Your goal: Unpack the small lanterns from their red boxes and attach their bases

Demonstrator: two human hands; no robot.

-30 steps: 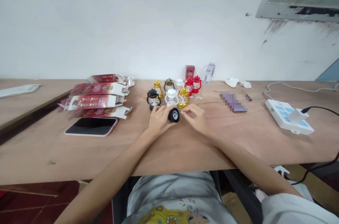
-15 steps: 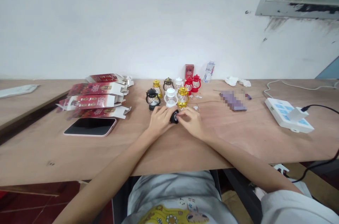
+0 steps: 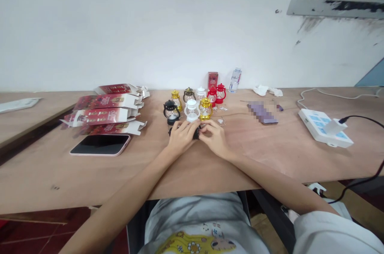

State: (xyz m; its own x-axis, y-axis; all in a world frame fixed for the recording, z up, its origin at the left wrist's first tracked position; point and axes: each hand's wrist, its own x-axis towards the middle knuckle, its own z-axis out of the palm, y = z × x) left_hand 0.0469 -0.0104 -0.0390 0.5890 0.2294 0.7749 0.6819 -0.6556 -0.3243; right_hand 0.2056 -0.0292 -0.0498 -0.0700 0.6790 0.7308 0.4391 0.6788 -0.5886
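Observation:
A black mini lantern lies on its side on the table, mostly covered by my fingers. My left hand is wrapped over its body, and a bit of black pokes out to the left of that hand. At the lantern's right end, the thumb and fingertips of my right hand are pinched against its base. Just beyond my hands stand a black lantern, a white lantern and a gold lantern, all upright. Whether my right fingertips hold some small part is hidden.
More small lanterns, including a red one, stand behind, beside a red box and a bottle. Flattened boxes and a phone lie left. A purple item and a power strip lie right.
The black lantern has turned slightly in my hands, so its round base shows less and its other end appears left of my left hand. My view has shifted a little.

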